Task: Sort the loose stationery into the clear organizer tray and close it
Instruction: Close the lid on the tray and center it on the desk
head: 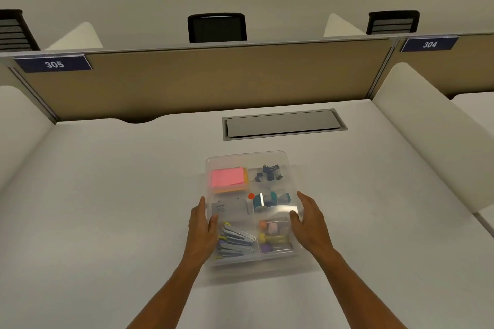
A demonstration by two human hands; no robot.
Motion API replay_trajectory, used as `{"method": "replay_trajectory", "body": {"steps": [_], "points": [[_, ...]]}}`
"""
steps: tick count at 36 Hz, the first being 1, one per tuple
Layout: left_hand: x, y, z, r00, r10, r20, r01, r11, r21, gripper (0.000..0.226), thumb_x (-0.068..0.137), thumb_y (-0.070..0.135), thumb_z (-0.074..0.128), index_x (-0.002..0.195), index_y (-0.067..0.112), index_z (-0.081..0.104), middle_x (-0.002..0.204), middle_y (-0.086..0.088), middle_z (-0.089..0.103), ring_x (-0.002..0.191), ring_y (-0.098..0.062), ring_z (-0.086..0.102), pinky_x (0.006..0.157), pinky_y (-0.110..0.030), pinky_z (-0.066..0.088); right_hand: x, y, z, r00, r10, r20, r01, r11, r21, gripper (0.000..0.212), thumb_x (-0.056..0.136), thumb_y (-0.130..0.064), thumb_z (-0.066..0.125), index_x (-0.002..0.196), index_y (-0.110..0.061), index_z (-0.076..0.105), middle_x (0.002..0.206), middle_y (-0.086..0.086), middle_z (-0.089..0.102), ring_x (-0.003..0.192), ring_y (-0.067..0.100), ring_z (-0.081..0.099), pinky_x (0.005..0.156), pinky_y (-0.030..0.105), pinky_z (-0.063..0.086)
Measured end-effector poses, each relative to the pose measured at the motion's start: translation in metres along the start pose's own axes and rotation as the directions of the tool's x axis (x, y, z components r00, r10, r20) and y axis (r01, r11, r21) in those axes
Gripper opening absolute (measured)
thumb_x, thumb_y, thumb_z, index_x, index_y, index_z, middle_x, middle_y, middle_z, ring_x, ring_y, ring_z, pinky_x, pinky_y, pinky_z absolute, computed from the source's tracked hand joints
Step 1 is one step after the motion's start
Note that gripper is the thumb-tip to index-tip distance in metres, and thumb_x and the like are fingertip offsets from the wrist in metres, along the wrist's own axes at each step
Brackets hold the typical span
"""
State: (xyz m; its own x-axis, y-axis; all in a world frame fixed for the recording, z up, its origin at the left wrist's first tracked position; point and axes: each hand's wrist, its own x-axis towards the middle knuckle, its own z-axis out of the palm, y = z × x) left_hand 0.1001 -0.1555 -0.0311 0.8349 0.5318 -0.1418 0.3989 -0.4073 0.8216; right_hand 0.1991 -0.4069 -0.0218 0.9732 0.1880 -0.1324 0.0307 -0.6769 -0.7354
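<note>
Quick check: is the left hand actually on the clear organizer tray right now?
Touching. The head view shows the left hand laid flat against the left side of the clear organizer tray, fingers straight along the edge and thumb over the lid, with no gap between.

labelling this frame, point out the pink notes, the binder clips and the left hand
pink notes (227, 177), head view, middle of the top sheet
binder clips (268, 172), head view, middle of the black pile
left hand (201, 224), head view, back of the hand

Pink sticky notes (227, 177), black binder clips (268, 172) — teal tape rolls (263, 200), white desk (107, 195).
</note>
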Motion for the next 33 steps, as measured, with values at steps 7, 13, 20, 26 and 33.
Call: {"method": "replay_trajectory", "body": {"steps": [7, 13, 20, 26, 33], "points": [[-0.001, 0.006, 0.0, 0.981, -0.114, -0.159, 0.113, 0.993, -0.016, 0.047, 0.091, 0.042, 0.06, 0.128, 0.018, 0.047, 0.107, -0.008, 0.063, 0.09, -0.02, 0.06, 0.082, -0.036, 0.054, 0.015, -0.005, 0.0, 0.998, 0.038, -0.051, -0.042, 0.997, -0.07, 0.053, 0.099, -0.046, 0.05, 0.144, -0.02, 0.038, 0.145, 0.006, 0.049, 0.125, 0.024, 0.055, 0.103, 0.04, 0.048], [-0.003, 0.007, 0.001, 0.975, -0.125, -0.185, 0.136, 0.99, 0.044, 0.04, 0.091, 0.053, 0.05, 0.11, 0.018, 0.05, 0.073, -0.001, 0.061, 0.061, -0.012, 0.061, 0.049, -0.017, 0.043, 0.018, -0.004, 0.005, 0.993, 0.038, -0.112, -0.056, 0.986, -0.16, 0.053, 0.098, -0.054, 0.046, 0.139, -0.021, 0.043, 0.135, 0.005, 0.059, 0.115, 0.025, 0.063, 0.098, 0.038, 0.05], [-0.001, 0.009, 0.001, 0.972, -0.166, -0.165, 0.179, 0.982, 0.067, 0.052, 0.084, 0.067, 0.039, 0.095, 0.017, 0.047, 0.071, 0.001, 0.059, 0.059, -0.011, 0.057, 0.046, -0.016, 0.034, 0.012, -0.003, 0.008, 0.987, 0.004, -0.163, -0.042, 0.973, -0.226, 0.053, 0.098, -0.053, 0.045, 0.138, -0.019, 0.045, 0.129, 0.006, 0.064, 0.108, 0.028, 0.068, 0.094, 0.039, 0.052], [0.003, 0.003, 0.002, 0.977, -0.177, -0.115, 0.184, 0.982, 0.049, 0.054, 0.084, 0.07, 0.035, 0.072, 0.019, 0.049, 0.065, 0.003, 0.056, 0.057, -0.012, 0.053, 0.048, -0.018, 0.032, 0.013, -0.002, 0.009, 0.986, -0.044, -0.162, 0.002, 0.969, -0.248, 0.054, 0.099, -0.048, 0.046, 0.145, -0.02, 0.04, 0.123, 0.006, 0.068, 0.1, 0.028, 0.071, 0.091, 0.04, 0.055], [0.011, 0.0, 0.003, 0.97, -0.238, -0.041, 0.237, 0.971, -0.016, 0.063, 0.086, 0.07, 0.036, 0.073, 0.013, 0.058, 0.07, -0.003, 0.063, 0.064, -0.015, 0.059, 0.054, -0.023, 0.042, 0.02, -0.004, 0.007, 0.993, -0.041, -0.106, 0.007, 0.952, -0.305, 0.06, 0.1, -0.05, 0.038, 0.153, -0.023, 0.029, 0.081, -0.008, 0.063, 0.056, 0.006, 0.056, 0.063, 0.017, 0.049]]}}
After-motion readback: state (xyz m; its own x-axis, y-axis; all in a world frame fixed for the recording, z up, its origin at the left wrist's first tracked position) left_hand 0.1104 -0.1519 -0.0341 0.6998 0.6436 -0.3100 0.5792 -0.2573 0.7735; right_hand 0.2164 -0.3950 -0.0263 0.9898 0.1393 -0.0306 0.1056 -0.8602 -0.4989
